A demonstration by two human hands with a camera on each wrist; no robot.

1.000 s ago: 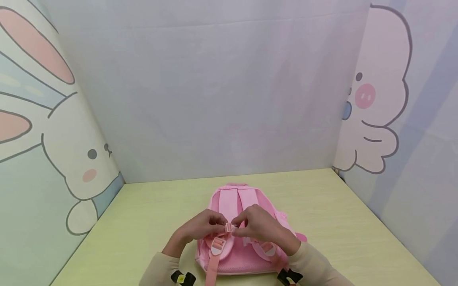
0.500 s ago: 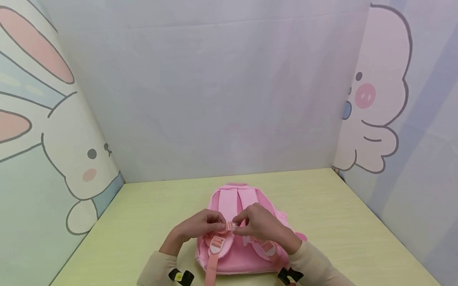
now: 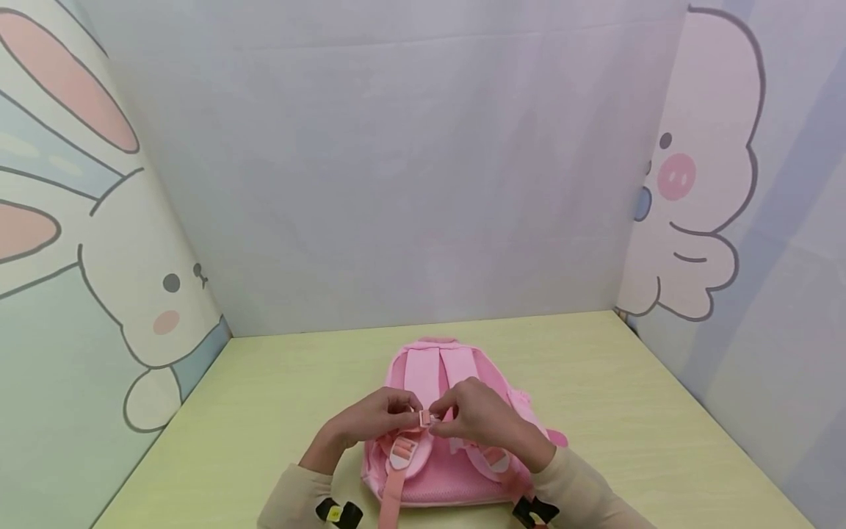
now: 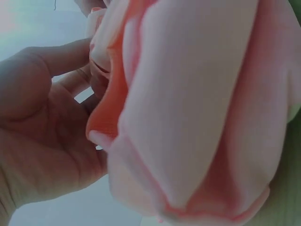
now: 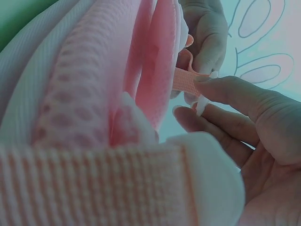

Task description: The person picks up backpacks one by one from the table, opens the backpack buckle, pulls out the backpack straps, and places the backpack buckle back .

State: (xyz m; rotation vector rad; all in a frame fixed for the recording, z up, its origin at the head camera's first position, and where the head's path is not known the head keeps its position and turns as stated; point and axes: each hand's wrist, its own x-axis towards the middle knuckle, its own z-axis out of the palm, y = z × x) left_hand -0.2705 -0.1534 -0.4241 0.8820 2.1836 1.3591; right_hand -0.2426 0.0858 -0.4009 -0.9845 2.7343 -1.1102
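The pink backpack is laid strap side up on the worktop, its mesh lower panel nearest; peach woven webbing is threaded through a white ladder-shaped buckle. Farther in, a small pale buckle is pinched in the curled fingertips of the left hand and right hand, both being angled inward. Beyond, the worktop is bounded by a smooth grey backdrop.
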